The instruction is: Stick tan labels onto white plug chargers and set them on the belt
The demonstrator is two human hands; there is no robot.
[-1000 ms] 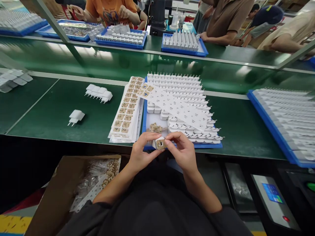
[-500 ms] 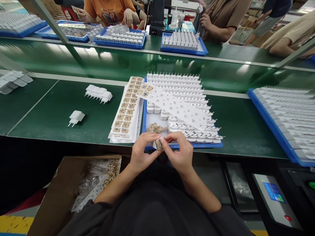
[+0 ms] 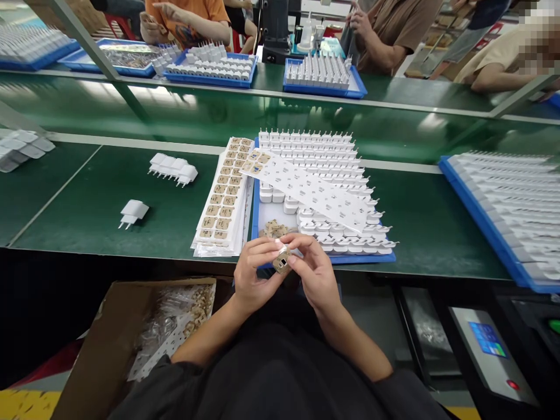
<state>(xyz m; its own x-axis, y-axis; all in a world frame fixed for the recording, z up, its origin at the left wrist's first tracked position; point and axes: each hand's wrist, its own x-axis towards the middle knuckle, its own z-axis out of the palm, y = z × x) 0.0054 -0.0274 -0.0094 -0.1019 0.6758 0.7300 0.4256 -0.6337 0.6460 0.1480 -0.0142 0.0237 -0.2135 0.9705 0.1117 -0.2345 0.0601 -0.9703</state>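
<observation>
Head view — green bench (image 3: 109, 216), crowded workshop

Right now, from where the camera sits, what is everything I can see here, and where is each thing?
Small white plug charger with a tan film on its face: one, held between both hands.
Blue plastic tray of white chargers: one, centre of the table.
Tan sticker sheets: a stack, left of that tray.
White peeled backing sheet: one, lying across the chargers.
Loose white chargers: a small row, plus a single one, far left.
Green table: one.
Second blue tray: one, right edge.
Brown cardboard box: one, below the table, left.
Grey control panel with a blue screen: one, lower right.
Other people: several, across the table.
Left hand: grips the charger.
Right hand: fingers on the charger.
</observation>
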